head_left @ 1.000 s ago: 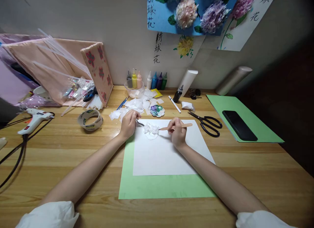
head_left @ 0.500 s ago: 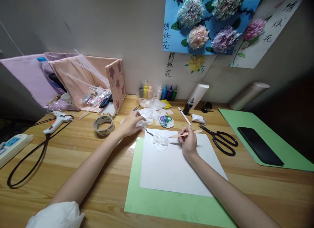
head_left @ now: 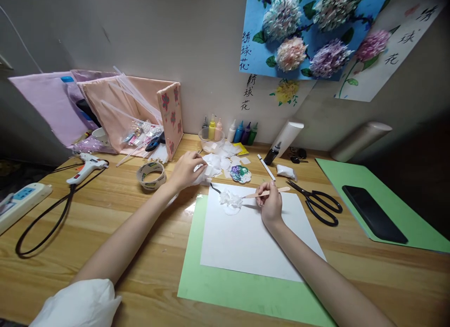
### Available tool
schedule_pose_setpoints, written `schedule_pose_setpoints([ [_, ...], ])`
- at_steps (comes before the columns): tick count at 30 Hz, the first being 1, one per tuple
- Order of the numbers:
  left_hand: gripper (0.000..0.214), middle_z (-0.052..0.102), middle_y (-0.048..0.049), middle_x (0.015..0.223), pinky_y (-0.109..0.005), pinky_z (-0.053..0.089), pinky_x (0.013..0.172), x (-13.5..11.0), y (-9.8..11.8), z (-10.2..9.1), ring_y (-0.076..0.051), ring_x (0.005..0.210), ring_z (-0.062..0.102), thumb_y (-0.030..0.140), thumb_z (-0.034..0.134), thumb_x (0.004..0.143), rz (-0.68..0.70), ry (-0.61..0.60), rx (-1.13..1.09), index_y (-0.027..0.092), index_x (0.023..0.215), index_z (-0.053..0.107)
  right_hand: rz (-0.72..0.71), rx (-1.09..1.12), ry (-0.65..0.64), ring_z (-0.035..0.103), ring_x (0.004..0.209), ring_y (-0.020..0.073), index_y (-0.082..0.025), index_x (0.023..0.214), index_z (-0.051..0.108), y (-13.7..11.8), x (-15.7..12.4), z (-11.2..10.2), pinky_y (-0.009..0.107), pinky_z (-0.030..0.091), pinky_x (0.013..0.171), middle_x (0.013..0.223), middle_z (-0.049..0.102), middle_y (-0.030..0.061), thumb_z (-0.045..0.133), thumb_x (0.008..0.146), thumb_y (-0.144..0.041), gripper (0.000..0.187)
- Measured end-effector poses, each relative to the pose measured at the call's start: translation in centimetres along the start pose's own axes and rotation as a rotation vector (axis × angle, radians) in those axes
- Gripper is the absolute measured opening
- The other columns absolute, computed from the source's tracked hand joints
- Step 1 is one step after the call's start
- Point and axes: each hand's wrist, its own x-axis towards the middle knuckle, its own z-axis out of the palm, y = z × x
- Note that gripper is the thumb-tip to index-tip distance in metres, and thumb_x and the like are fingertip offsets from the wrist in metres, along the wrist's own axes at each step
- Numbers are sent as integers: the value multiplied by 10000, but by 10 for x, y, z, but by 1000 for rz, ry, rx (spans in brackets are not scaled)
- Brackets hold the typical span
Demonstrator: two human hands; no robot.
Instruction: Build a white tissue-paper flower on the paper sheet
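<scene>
My left hand [head_left: 186, 171] is at the near left edge of a pile of white tissue paper pieces [head_left: 222, 162]. Its fingers are bent and drawn together on some white tissue, with the tips partly hidden. In my right hand [head_left: 269, 203], a thin pale wooden stick [head_left: 251, 195] is pinched, pointing left. The stick's tip is beside a ruffled white tissue flower [head_left: 231, 199], which sits on a white round patch. Under it lies a white sheet [head_left: 260, 242] with a short dark curved line, on top of green paper [head_left: 218, 289].
Tape roll [head_left: 151, 176], glue gun [head_left: 87, 167] and power strip [head_left: 24, 205] are on the left. Behind are small paint bottles [head_left: 239, 132] and a painted palette [head_left: 240, 174]. Black scissors [head_left: 316, 203] and a phone [head_left: 374, 213] lie right. A fabric box [head_left: 172, 118] stands back left.
My left hand has shifted slightly back and left over the tissue pile. The right hand keeps the stick in the same place. The whole view has turned a little.
</scene>
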Motion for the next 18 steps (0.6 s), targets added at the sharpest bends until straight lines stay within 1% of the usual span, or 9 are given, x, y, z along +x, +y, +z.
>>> schedule_pose_setpoints([
  [2, 216, 617, -64, 895, -321, 395, 778, 1, 0, -3, -195, 880, 525, 313, 503, 852, 5, -7, 64, 184, 822, 674, 9, -22, -4, 345, 324, 35, -169, 537, 464, 0, 0, 1, 191, 202, 327, 457, 420, -56, 430, 828, -505, 446],
  [3, 212, 628, -61, 889, -319, 396, 777, 1, 0, -5, -194, 876, 535, 315, 508, 848, -5, -9, 61, 185, 818, 674, 12, -32, -4, 349, 326, 35, -168, 535, 467, -1, -1, 1, 191, 203, 328, 459, 424, -54, 430, 826, -507, 447],
  [7, 205, 677, -46, 875, -269, 424, 737, 2, -5, -7, -163, 813, 596, 307, 510, 840, -131, -46, -77, 173, 872, 662, 15, -44, -13, 350, 326, 36, -168, 532, 470, -1, -1, 1, 189, 200, 329, 454, 422, -52, 432, 821, -515, 453],
  [10, 209, 692, -54, 878, -260, 431, 691, 2, -12, -7, -171, 783, 617, 293, 507, 829, -199, -95, -50, 172, 904, 661, 12, -47, -26, 345, 321, 40, -169, 531, 469, 0, -1, 1, 186, 195, 329, 433, 401, -56, 428, 830, -504, 451],
  [12, 215, 692, -57, 872, -256, 437, 676, 1, -17, -8, -175, 780, 623, 281, 518, 814, -226, -120, -63, 174, 940, 656, 6, -46, -29, 346, 321, 41, -169, 530, 471, 1, 0, 0, 183, 199, 330, 427, 401, -55, 421, 838, -495, 450],
  [15, 248, 691, -61, 854, -245, 456, 676, 2, -19, -12, -168, 765, 633, 237, 551, 779, -259, -153, -160, 159, 998, 637, -8, -42, -35, 349, 325, 47, -171, 528, 475, 1, 0, 0, 184, 212, 331, 421, 403, -51, 416, 843, -491, 453],
  [18, 259, 689, -64, 837, -254, 472, 683, 4, -18, -19, -171, 755, 634, 222, 559, 762, -249, -133, -183, 150, 999, 633, -16, -49, -40, 350, 329, 52, -172, 526, 477, 1, 0, 0, 186, 218, 335, 411, 401, -48, 403, 853, -483, 458],
])
